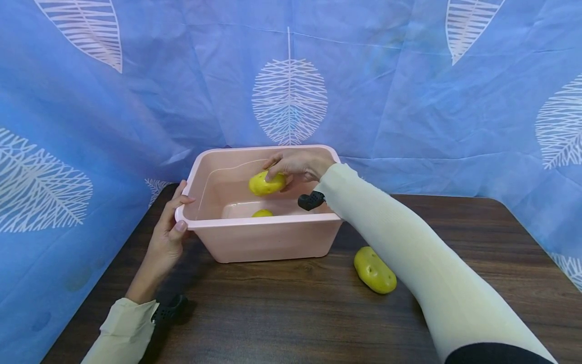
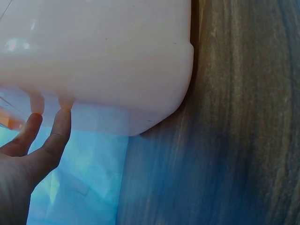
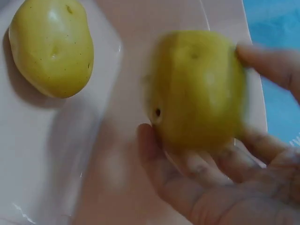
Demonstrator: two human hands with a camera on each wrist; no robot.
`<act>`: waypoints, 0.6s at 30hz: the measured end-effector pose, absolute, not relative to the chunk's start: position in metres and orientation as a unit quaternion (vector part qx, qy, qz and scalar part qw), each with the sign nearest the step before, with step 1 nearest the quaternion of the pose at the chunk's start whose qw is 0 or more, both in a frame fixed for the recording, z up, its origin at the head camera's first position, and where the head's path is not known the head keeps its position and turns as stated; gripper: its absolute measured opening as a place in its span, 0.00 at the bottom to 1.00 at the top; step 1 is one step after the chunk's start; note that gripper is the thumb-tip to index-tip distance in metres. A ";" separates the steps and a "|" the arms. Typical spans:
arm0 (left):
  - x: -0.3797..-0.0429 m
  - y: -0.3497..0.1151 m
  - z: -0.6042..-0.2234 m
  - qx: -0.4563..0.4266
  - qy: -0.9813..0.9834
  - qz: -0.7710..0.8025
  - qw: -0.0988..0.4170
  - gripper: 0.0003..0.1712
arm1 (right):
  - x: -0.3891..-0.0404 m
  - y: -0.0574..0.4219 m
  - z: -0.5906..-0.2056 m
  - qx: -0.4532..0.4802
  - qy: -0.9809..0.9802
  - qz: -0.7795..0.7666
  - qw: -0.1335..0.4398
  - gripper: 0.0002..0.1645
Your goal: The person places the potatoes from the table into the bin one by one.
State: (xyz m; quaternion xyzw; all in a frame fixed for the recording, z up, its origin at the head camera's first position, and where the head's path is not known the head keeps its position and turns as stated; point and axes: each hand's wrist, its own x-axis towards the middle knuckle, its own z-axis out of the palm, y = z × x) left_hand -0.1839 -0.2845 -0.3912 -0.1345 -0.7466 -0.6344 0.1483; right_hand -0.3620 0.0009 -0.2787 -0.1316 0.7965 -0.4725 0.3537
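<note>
A pink plastic tub (image 1: 273, 242) stands on the table. My left hand (image 1: 168, 227) grips its left rim, with fingertips against the outer wall (image 2: 108, 56) in the left wrist view. Inside the tub's opening, my right hand (image 1: 302, 166) holds a yellow potato (image 1: 267, 183) between thumb and fingers. That held potato (image 3: 197, 89) looks blurred in the right wrist view, above the tub floor. A second potato (image 3: 51, 49) lies on the floor of the tub; only its top (image 1: 262, 213) shows over the front rim in the head view.
Another yellow potato (image 1: 375, 270) lies on the dark wooden table (image 1: 273, 313), right of the tub and beside my right sleeve (image 1: 400, 237). A blue cloth with white leaf prints (image 1: 291, 101) hangs behind the table and along its left side.
</note>
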 end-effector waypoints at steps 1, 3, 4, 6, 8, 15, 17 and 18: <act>-0.184 -0.285 -0.391 -0.134 -0.747 -0.634 0.148 0.27 | -0.362 0.001 -0.278 -0.129 0.797 -0.475 0.352 0.33; -0.185 -0.285 -0.391 -0.133 -0.748 -0.633 0.148 0.27 | -0.363 0.001 -0.278 -0.124 0.800 -0.474 0.346 0.32; -0.185 -0.285 -0.391 -0.133 -0.749 -0.632 0.149 0.27 | -0.363 0.001 -0.277 -0.122 0.802 -0.474 0.342 0.32; -0.186 -0.285 -0.391 -0.133 -0.751 -0.630 0.149 0.27 | -0.363 0.001 -0.275 -0.118 0.809 -0.466 0.337 0.32; -0.186 -0.284 -0.391 -0.134 -0.750 -0.630 0.150 0.27 | -0.363 0.001 -0.272 -0.115 0.806 -0.472 0.338 0.31; -0.187 -0.284 -0.390 -0.136 -0.750 -0.630 0.150 0.27 | -0.363 0.007 -0.259 -0.133 0.793 -0.493 0.333 0.30; -0.187 -0.284 -0.389 -0.136 -0.750 -0.630 0.149 0.27 | -0.362 0.012 -0.254 -0.144 0.791 -0.493 0.332 0.31; -0.187 -0.284 -0.389 -0.134 -0.753 -0.627 0.149 0.27 | -0.362 0.014 -0.252 -0.148 0.790 -0.495 0.331 0.31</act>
